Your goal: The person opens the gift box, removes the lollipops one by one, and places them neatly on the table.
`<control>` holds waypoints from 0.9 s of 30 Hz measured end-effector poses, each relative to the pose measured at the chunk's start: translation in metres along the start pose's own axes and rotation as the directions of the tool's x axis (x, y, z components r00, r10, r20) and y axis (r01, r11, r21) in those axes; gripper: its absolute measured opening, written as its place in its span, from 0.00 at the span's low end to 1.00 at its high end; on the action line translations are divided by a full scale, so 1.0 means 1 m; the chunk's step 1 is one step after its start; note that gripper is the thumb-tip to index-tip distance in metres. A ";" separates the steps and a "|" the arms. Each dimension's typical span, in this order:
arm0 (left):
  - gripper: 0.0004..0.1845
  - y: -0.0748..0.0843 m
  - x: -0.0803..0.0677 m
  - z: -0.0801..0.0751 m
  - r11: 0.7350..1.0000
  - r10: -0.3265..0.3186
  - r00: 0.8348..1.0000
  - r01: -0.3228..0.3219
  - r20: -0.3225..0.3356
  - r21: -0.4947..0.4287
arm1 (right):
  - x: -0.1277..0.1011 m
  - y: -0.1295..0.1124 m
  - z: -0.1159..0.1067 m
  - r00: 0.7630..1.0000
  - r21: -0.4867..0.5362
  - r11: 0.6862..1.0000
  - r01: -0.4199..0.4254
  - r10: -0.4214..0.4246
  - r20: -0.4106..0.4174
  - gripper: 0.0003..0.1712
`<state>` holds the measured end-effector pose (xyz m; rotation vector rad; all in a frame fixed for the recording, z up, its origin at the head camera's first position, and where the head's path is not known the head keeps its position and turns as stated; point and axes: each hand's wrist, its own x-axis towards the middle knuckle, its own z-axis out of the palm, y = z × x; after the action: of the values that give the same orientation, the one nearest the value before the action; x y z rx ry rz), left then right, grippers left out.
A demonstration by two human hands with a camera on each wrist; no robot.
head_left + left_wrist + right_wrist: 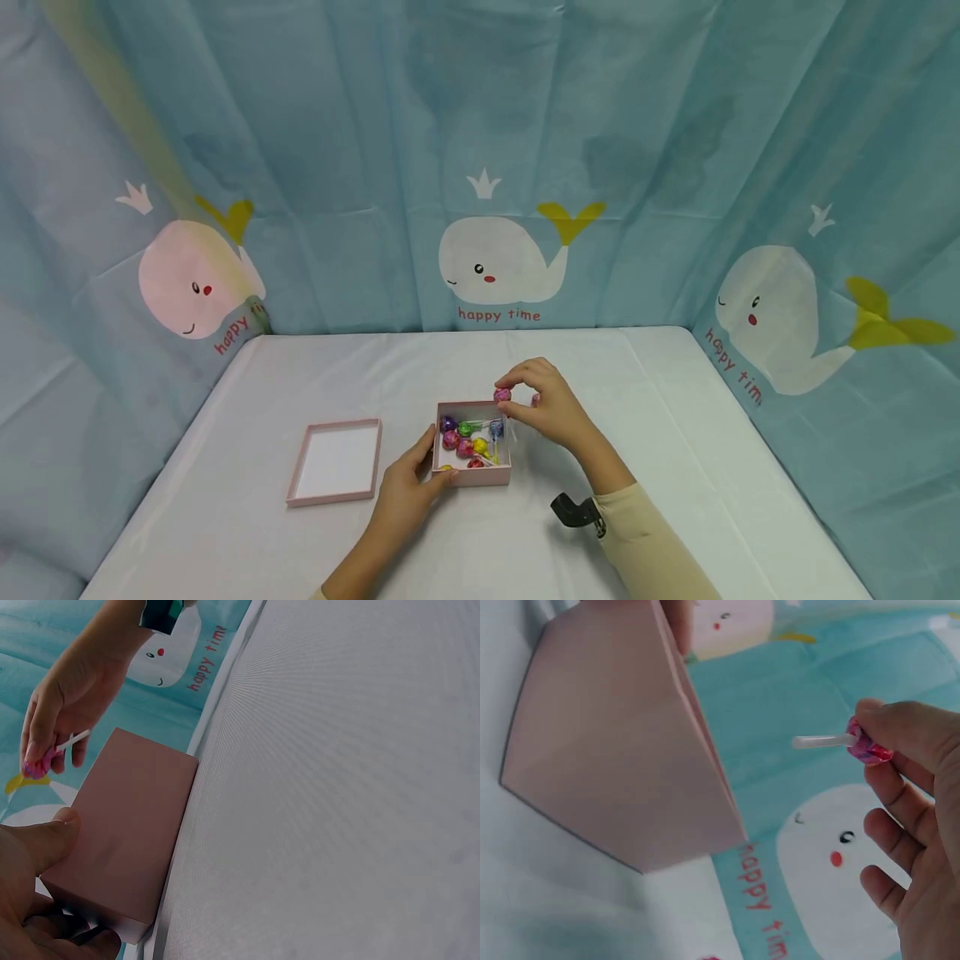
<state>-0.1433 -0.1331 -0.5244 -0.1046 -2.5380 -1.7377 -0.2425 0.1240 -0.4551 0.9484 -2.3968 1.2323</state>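
The R hand (pixel 551 406) has a pink lolly (pixel 502 395) in a pinch, thumb + finger on its round top, other fingers loose. From where I stand, the lolly is up in the air by the far R corner of the box (pixel 483 477). Its white stick (pixel 821 741) pokes out free, toward the box.

The lolly is prob. light, w/ a hard ball & a stiff stick. The wrap looks shiny, so it may be a bit slippy. Best hold = round part, like now; the stick is OK too, but the ball might swing. A hard drop could crack it, I guess.

The L hand (pixel 405 492) grips the box at its near L corner, thumb on the near side. The box looks like stiff card, prob. light too, so hold the sides & don't squash.

In the box: more lollies (pixel 465 448), e.g. purple, green, pink, yellow, red, blue. Another pink sweet (pixel 536 400) peeks out behind the R hand, mostly hidden.

The lid (pixel 336 458) lies L of the box, apart from it, hollow side up, on the white worktop (pixel 652 433). Behind it all, a blue curtain (pixel 337 125) w/ whales.
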 end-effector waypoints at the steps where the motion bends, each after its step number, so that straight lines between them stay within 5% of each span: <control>1: 0.47 0.000 0.000 0.000 1.000 -0.006 1.000 0.006 0.003 -0.001 | -0.002 0.001 -0.004 1.000 -0.005 1.000 -0.009 0.009 -0.013 0.14; 16: 0.47 -0.002 -0.002 0.001 1.000 0.004 1.000 -0.004 0.008 -0.014 | -0.024 0.023 -0.044 0.969 -0.047 0.977 -0.209 0.201 -0.141 0.14; 27: 0.47 0.000 -0.001 0.000 1.000 0.001 1.000 -0.001 0.005 0.010 | -0.031 0.058 -0.048 0.912 -0.048 0.928 -0.370 0.354 -0.206 0.18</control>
<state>-0.1427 -0.1331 -0.5243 -0.1093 -2.5491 -1.7271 -0.2597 0.1996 -0.4785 0.3427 -2.5130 1.2604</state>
